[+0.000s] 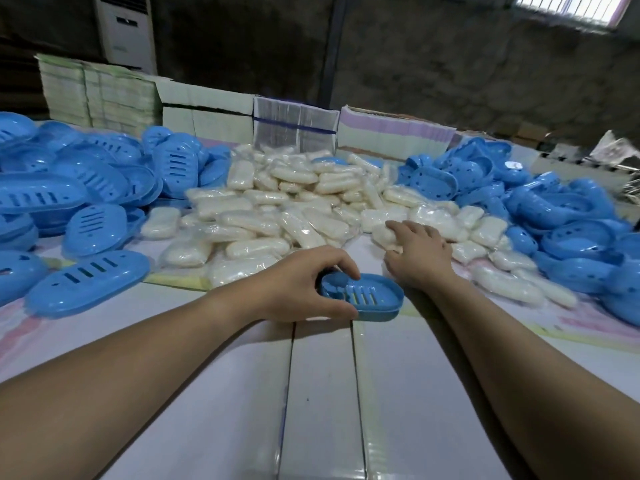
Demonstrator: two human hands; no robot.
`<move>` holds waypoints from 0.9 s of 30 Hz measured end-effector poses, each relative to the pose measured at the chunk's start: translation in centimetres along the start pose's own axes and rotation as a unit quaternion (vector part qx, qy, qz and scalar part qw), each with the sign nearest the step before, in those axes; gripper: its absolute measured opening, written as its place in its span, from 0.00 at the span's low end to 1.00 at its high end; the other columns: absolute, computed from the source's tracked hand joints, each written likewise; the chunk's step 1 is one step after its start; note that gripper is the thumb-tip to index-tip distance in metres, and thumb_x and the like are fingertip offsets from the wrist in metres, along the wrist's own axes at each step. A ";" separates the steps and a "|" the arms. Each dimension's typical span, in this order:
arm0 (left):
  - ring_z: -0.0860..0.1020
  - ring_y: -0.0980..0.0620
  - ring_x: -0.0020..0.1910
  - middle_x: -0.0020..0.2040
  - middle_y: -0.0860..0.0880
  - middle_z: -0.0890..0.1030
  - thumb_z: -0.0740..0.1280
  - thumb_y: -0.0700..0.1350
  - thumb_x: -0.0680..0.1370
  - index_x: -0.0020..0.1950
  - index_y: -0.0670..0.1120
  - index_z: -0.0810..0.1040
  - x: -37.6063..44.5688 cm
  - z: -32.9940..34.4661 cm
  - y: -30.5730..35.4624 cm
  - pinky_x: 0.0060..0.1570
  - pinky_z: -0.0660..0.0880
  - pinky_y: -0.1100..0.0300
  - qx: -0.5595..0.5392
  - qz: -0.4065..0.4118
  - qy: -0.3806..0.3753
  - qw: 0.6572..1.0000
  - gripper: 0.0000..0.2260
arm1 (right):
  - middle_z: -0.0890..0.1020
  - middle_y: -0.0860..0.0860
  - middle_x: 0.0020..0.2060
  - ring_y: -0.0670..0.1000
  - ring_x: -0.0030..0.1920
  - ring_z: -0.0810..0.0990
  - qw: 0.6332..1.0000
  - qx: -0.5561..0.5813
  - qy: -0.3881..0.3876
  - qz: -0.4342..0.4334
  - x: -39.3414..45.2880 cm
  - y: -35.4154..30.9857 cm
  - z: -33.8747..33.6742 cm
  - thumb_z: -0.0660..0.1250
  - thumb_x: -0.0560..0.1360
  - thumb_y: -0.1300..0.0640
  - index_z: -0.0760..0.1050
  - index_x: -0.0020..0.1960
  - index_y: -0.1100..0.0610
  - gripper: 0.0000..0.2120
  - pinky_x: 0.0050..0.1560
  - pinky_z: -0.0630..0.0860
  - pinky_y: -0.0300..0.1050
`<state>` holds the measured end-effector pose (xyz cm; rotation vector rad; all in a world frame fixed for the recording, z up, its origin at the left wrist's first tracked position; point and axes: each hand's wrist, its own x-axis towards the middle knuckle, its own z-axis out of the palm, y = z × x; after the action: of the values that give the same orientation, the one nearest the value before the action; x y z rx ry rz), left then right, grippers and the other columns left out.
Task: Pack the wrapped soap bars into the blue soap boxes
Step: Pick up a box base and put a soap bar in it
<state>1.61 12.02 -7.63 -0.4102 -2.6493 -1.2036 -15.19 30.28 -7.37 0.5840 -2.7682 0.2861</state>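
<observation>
White panelled bench [214, 393], loads piled up. An open blue oval plastic soap box [363, 297] is pinched by the left hand [304, 285]. One white plastic-wrapped soap bar [386, 235] is covered by the right hand [417, 254], fingers curled on it. Probably best lifted cleanly and laid flat inside.

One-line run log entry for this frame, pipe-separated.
left hand grips empty blue soap box on table | right hand on wrapped soap bar at pile edge | no bar packed yet
</observation>
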 end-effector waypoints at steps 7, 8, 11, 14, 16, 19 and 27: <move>0.79 0.64 0.53 0.56 0.60 0.77 0.82 0.51 0.66 0.54 0.63 0.71 0.3 0.2 -0.5 0.53 0.77 0.65 -0.043 -0.038 0.014 0.998 0.25 | 0.78 0.52 0.58 0.55 0.57 0.74 0.994 0.033 0.028 -0.098 -1.3 0.3 -2.5 0.60 0.80 0.44 0.73 0.67 0.49 0.18 0.53 0.71 0.53; 0.78 0.65 0.54 0.58 0.61 0.75 0.82 0.52 0.65 0.55 0.65 0.69 0.4 0.2 -0.5 0.53 0.77 0.66 -0.041 -0.042 0.020 0.998 0.27 | 0.79 0.51 0.57 0.54 0.55 0.75 0.989 0.083 0.035 -0.114 -1.9 0.3 -2.9 0.61 0.81 0.45 0.73 0.67 0.50 0.17 0.51 0.72 0.51; 0.77 0.67 0.54 0.61 0.61 0.71 0.83 0.53 0.63 0.58 0.66 0.66 0.5 0.6 -0.5 0.49 0.76 0.70 -0.033 -0.048 0.049 0.997 0.32 | 0.80 0.45 0.52 0.44 0.48 0.76 0.961 0.190 -0.006 -0.202 -3.8 -0.3 -4.4 0.64 0.80 0.47 0.76 0.63 0.48 0.13 0.46 0.69 0.45; 0.77 0.65 0.51 0.59 0.60 0.71 0.83 0.50 0.63 0.56 0.66 0.65 0.7 0.7 -0.6 0.46 0.75 0.71 -0.048 -0.045 0.060 0.996 0.33 | 0.79 0.43 0.50 0.42 0.46 0.75 0.956 0.113 -0.036 -0.267 -5.2 -1.9 -4.7 0.66 0.78 0.50 0.77 0.61 0.43 0.13 0.47 0.72 0.47; 0.77 0.64 0.51 0.57 0.61 0.71 0.83 0.51 0.62 0.57 0.67 0.65 0.6 0.6 -0.6 0.47 0.76 0.70 -0.056 -0.046 0.057 0.996 0.34 | 0.79 0.45 0.53 0.46 0.51 0.75 0.955 0.092 -0.044 -0.278 -5.7 -2.5 -5.0 0.68 0.77 0.51 0.77 0.63 0.42 0.15 0.51 0.72 0.46; 0.79 0.62 0.51 0.56 0.60 0.73 0.81 0.58 0.57 0.57 0.68 0.66 0.4 0.5 -0.3 0.50 0.78 0.64 -0.051 -0.051 0.047 0.996 0.34 | 0.80 0.48 0.53 0.45 0.52 0.76 0.919 0.210 -0.108 -0.315 -6.2 -2.2 -5.5 0.70 0.77 0.54 0.80 0.62 0.48 0.13 0.54 0.73 0.40; 0.81 0.55 0.52 0.55 0.56 0.76 0.79 0.60 0.55 0.54 0.65 0.71 0.3 0.3 -0.3 0.55 0.80 0.53 -0.051 -0.060 0.045 0.996 0.31 | 0.80 0.42 0.58 0.43 0.60 0.76 0.916 0.270 -0.168 -0.244 -5.6 -0.4 -7.0 0.70 0.76 0.60 0.78 0.57 0.41 0.16 0.63 0.73 0.48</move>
<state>1.20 12.16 -7.92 -0.2099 -2.5765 -1.3631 -8.45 33.70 -2.62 1.5573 -2.7064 0.9147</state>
